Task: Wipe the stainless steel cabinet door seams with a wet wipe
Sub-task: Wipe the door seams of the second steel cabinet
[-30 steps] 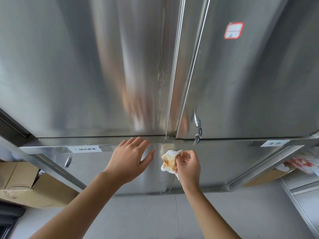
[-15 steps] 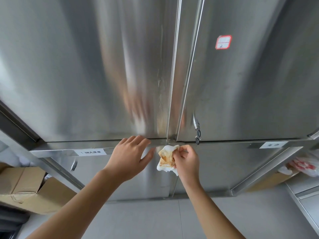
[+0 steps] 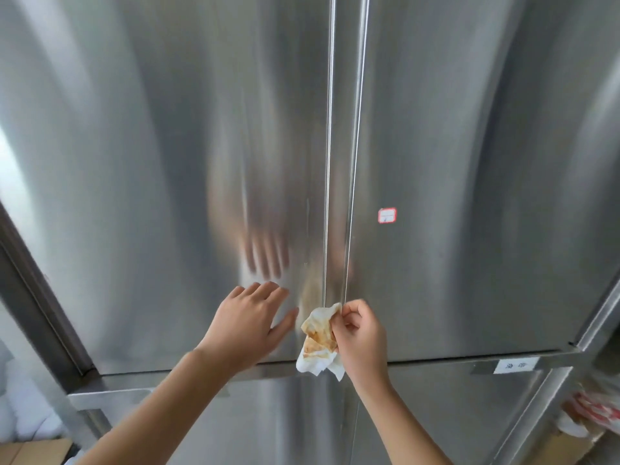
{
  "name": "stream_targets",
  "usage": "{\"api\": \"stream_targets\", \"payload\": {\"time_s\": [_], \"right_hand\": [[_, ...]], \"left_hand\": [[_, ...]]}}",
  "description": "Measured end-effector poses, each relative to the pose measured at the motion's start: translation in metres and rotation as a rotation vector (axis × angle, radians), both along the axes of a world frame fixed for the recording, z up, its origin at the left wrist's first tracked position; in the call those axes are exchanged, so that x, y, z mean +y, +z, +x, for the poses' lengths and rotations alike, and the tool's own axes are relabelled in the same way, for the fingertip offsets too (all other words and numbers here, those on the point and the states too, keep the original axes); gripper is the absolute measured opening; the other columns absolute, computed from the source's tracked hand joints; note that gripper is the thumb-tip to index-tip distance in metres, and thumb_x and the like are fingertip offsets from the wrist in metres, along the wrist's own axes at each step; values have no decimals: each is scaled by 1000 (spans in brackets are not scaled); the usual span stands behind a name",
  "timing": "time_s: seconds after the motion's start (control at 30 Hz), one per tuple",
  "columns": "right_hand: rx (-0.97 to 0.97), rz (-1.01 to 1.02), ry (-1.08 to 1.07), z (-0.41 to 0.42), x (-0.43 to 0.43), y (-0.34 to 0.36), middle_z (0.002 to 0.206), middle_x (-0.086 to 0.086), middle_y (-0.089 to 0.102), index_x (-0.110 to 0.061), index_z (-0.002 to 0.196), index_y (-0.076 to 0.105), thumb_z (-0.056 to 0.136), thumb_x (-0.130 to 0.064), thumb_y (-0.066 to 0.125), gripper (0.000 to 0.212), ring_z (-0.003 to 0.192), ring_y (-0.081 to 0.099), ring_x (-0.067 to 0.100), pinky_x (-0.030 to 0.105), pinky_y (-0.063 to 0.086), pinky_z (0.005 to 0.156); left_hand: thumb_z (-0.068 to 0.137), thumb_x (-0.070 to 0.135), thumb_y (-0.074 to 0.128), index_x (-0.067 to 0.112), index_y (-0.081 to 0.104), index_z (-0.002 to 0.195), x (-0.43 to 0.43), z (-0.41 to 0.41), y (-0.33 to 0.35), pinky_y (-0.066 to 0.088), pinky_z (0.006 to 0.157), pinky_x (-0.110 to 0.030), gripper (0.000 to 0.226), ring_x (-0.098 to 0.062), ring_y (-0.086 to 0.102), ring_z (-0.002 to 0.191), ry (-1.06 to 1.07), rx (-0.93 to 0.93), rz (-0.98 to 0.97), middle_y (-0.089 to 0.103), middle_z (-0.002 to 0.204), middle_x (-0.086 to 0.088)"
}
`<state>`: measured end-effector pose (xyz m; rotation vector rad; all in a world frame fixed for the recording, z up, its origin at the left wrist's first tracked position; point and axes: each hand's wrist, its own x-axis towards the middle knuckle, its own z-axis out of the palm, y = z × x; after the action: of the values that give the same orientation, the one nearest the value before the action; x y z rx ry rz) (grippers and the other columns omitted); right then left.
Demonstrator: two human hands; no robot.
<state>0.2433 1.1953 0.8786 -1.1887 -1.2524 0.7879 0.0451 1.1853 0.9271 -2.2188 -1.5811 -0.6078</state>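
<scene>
Pinched in right hand point(image 3: 364, 344): crumpled white wet wipe with brown-orange stains point(image 3: 318, 344), pressed at foot of vertical centre seam point(image 3: 327, 196) between tall brushed stainless steel cabinet doors point(image 3: 167, 162).

Moved up since a second ago, off horizontal rail point(image 3: 436, 359) below doors and onto bottom of upright seam; likely start of an upward pass, most of seam above yet unwiped. Left hand point(image 3: 248, 325) flat, fingers spread, holding nothing, braced on left door just beside wipe. Small red-bordered label point(image 3: 386, 215) on right door, well above. Wipe heavily soiled; fresh fold probably needed soon.
</scene>
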Motion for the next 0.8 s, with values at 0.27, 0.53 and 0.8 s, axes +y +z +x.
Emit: {"api": "stream_targets", "payload": {"time_s": [0.27, 0.53, 0.8], "right_hand": [[-28, 48, -54, 1, 2, 18, 69, -1, 70, -22, 74, 54, 92, -23, 67, 22, 64, 67, 18, 46, 55, 66], [-176, 85, -246, 16, 23, 42, 66, -9, 68, -23, 71, 57, 87, -35, 71, 24, 61, 64, 11, 35, 51, 61], [-194, -2, -219, 30, 0, 4, 64, -6, 67, -19, 72, 59, 88, -27, 71, 21, 57, 62, 12, 28, 47, 56]], "left_hand": [[99, 55, 33, 22, 66, 105, 4, -1, 19, 50, 74, -34, 47, -18, 64, 85, -31, -5, 44, 67, 103, 9], [100, 55, 30, 22, 63, 101, 11, -1, -2, 49, 70, -34, 47, -18, 60, 80, -93, -55, 27, 64, 95, 8], [99, 51, 34, 21, 61, 97, -7, 11, -53, 47, 71, -34, 41, -21, 59, 80, -115, -156, -52, 62, 92, 6]]}}
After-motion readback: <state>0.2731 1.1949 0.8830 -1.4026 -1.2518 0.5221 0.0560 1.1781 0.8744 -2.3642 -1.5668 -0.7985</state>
